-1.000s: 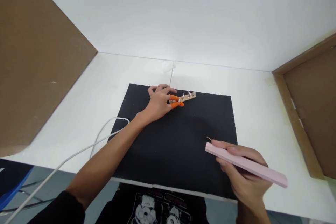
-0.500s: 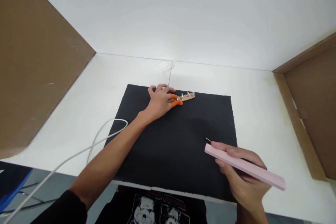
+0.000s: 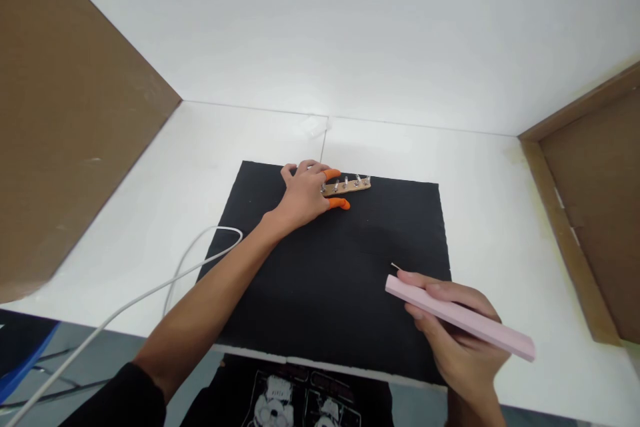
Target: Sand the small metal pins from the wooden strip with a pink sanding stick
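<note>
My left hand (image 3: 303, 193) is at the far edge of a black mat (image 3: 320, 280), with orange covers (image 3: 339, 203) on its thumb and index finger. Those two fingers are spread on either side of a narrow tan strip (image 3: 357, 185) that carries several small clear upright pieces with metallic bases. The hand hides the strip's left end. At the mat's right edge my right hand (image 3: 457, 327) grips a long pale pink bar (image 3: 460, 317). A thin metallic tip (image 3: 395, 266) sticks out beyond its index finger; the rest of that piece is hidden.
A white cable (image 3: 145, 295) loops across the table's left side, passing by my left forearm. Brown panels stand at the left (image 3: 75, 120) and right (image 3: 595, 213), with a white wall behind. A clear plastic scrap (image 3: 315, 125) lies near the back seam.
My left thumb and index finger have moved apart, uncovering more of the strip. My right hand has shifted slightly left with the pink bar.
</note>
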